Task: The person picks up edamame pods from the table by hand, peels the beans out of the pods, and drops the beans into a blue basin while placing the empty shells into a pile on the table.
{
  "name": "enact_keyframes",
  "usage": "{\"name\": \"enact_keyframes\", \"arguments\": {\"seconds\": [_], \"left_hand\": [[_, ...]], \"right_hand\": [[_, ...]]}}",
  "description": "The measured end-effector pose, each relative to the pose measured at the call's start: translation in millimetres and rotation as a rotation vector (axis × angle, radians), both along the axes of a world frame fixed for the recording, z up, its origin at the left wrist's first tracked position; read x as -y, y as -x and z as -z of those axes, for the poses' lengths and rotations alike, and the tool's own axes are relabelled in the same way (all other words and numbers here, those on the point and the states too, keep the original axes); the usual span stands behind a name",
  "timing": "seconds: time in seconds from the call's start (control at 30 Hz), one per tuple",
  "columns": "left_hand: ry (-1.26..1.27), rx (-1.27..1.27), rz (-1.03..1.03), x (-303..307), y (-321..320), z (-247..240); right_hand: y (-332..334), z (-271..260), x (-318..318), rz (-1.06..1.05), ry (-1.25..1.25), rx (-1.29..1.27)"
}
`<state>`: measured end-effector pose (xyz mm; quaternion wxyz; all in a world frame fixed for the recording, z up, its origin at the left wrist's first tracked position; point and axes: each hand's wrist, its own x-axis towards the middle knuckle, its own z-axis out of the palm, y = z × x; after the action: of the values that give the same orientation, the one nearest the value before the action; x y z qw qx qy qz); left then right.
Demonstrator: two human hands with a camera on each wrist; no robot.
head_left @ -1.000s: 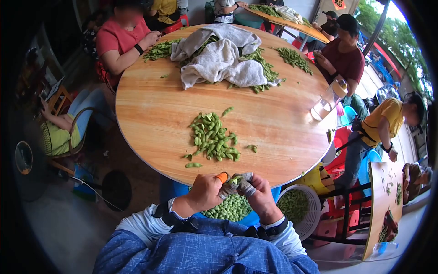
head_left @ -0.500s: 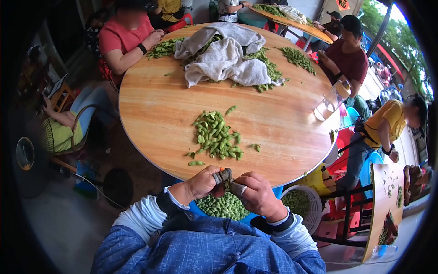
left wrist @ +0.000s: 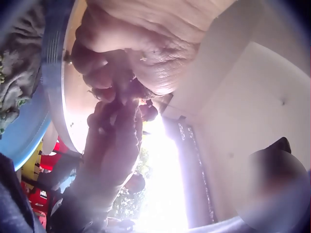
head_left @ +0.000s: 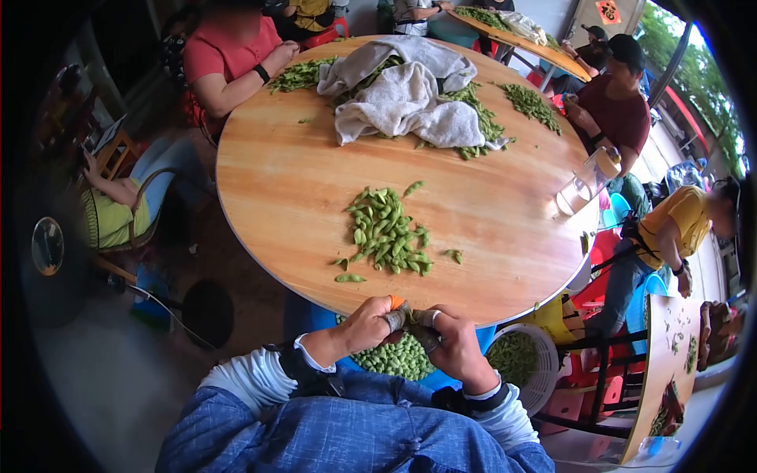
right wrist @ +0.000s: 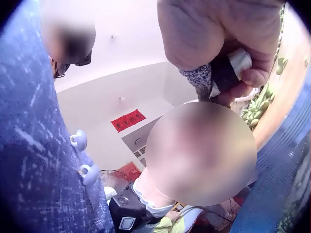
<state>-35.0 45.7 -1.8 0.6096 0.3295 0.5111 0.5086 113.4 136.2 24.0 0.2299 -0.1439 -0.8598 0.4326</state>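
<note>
My left hand (head_left: 365, 325) and right hand (head_left: 461, 347) meet just off the table's near edge, fingers curled and tips together. Between the fingertips they pinch an edamame pod (head_left: 409, 314), mostly hidden by the fingers. Grey wraps cover both thumbs, and an orange cover (head_left: 397, 302) shows on a left finger. Below the hands, a blue basin (head_left: 436, 380) holds many shelled green beans (head_left: 392, 359). A loose heap of edamame pods (head_left: 386, 232) lies on the round wooden table (head_left: 292, 197) beyond them. In the right wrist view, a dark band (right wrist: 224, 76) wraps a right finger.
Grey-white cloths (head_left: 410, 98) lie over more pods at the table's far side. A clear bottle (head_left: 582, 185) stands near the right edge. A white basket (head_left: 544, 370) with pods is beside the basin on the right. Several people sit around the tables.
A second ago the green pod showed plainly between the hands; now the fingertips mostly cover it. The left hand has rolled and drawn against the right. The head view has shifted slightly left.
</note>
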Motion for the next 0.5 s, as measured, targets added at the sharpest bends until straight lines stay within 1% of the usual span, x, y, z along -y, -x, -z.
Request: {"name": "enact_keyframes", "arguments": {"seconds": [0.03,0.1,0.2,0.27,0.4,0.5], "left_hand": [[0.005,-0.034,0.006,0.2,-0.1,-3.7],[0.002,0.059,-0.038,0.1,-2.0,-1.1],[0.028,0.166,-0.091,0.2,-4.4,1.3],[0.071,0.205,-0.153,1.2,-8.8,4.1],[0.02,0.254,-0.04,5.0,-5.1,5.8],[-0.008,0.301,-0.013,8.0,-5.4,14.9]], "right_hand": [[1.2,-0.3,0.9,0.005,-0.032,-0.024],[2.9,-0.5,2.5,0.02,-0.101,-0.075],[0.3,10.7,0.9,0.03,0.011,-0.025],[0.2,15.8,4.7,0.065,0.161,-0.035],[-1.3,16.1,8.0,0.09,0.401,-0.006],[-3.2,33.2,6.8,0.041,0.625,-0.081]]}}
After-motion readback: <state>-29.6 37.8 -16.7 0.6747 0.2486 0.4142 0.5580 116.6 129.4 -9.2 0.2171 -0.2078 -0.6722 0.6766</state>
